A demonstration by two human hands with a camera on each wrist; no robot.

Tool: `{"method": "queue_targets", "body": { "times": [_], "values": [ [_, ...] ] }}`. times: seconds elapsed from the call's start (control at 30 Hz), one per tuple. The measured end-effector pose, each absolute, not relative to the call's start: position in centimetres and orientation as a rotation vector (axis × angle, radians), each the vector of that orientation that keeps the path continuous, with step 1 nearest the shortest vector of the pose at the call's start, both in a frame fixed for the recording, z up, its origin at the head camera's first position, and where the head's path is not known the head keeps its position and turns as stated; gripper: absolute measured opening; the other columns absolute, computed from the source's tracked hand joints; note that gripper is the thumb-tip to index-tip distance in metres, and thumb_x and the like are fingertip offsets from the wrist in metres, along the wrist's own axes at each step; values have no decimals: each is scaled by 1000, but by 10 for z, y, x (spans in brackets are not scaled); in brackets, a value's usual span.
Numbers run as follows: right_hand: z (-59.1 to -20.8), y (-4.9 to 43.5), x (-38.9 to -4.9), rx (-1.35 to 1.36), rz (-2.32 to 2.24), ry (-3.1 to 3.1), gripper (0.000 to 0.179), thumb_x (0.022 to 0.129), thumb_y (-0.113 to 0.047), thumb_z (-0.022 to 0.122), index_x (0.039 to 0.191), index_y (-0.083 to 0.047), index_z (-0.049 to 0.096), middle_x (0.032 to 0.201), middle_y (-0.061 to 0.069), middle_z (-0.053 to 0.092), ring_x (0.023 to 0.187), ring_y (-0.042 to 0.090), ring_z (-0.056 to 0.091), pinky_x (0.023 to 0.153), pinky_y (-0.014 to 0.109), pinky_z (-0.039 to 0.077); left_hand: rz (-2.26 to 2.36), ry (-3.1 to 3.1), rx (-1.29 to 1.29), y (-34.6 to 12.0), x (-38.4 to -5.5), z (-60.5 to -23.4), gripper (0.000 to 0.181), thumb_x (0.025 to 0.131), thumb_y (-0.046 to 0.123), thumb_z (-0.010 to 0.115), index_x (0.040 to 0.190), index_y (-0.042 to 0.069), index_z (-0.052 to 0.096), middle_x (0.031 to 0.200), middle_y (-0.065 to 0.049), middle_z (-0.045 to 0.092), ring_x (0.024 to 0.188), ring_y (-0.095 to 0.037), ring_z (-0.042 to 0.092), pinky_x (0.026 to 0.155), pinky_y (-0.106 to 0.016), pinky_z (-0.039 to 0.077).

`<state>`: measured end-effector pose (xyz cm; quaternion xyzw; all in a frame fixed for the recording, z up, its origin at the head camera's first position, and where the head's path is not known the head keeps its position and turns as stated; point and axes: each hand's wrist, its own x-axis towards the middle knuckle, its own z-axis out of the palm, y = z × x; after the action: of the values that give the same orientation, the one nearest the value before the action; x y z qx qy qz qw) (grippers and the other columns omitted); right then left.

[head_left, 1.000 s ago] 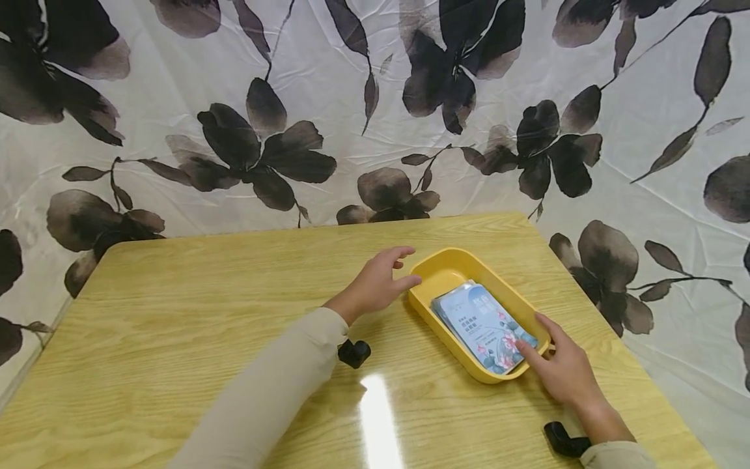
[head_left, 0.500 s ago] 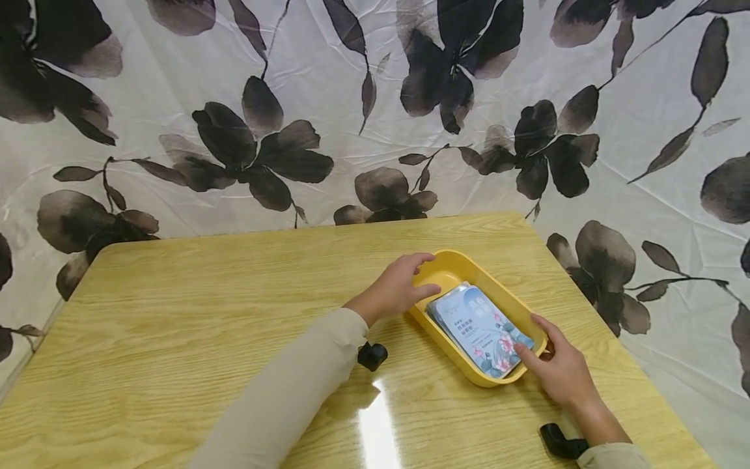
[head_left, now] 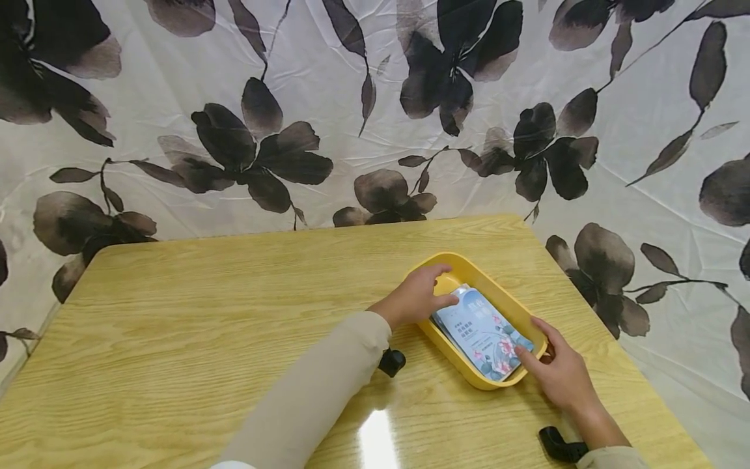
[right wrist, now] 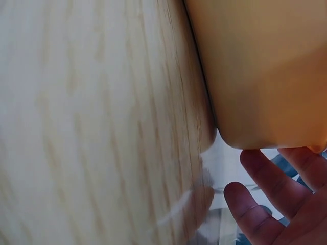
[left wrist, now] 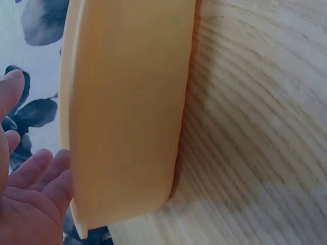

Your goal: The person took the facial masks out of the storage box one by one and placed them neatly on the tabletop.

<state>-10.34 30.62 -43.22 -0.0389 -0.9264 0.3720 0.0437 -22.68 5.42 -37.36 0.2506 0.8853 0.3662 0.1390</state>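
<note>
A yellow plastic tray point(head_left: 510, 286) stands at a slant on the right part of the table. Inside it lies a stack of flat light-blue packets point(head_left: 483, 335) printed with pink flowers. My left hand point(head_left: 415, 298) reaches over the tray's left rim, thumb and fingers spread apart above the upper end of the stack, holding nothing. In the left wrist view the tray's outer wall point(left wrist: 127, 112) hides part of that hand's reach. My right hand point(head_left: 561, 374) holds the tray's near right end, thumb over the rim and fingers outside; fingertips point(right wrist: 253, 158) meet the end wall in the right wrist view.
The wooden table point(head_left: 234, 312) reaches left and forward, with its right edge close beyond the tray. A white cloth with dark flowers point(head_left: 363, 98) hangs behind it. Black wrist-worn pieces point(head_left: 391, 362) sit under the wrists.
My left hand has moved right, from beside the tray's left rim to over the packets. The right hand keeps its place at the near end, and the tray has hardly shifted.
</note>
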Motion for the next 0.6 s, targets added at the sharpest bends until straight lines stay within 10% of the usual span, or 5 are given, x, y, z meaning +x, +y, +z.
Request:
{"method": "queue_targets", "body": {
  "times": [0.6],
  "values": [
    [-436, 307, -104, -107, 1127, -2801, 69, 85, -39, 59, 140, -11, 29, 123, 24, 47, 99, 28, 56, 67, 9, 41, 842, 2621, 727, 77, -230, -383, 69, 78, 40, 67, 136, 16, 37, 132, 1, 44, 116, -12, 42, 96, -26, 33]
  ]
}}
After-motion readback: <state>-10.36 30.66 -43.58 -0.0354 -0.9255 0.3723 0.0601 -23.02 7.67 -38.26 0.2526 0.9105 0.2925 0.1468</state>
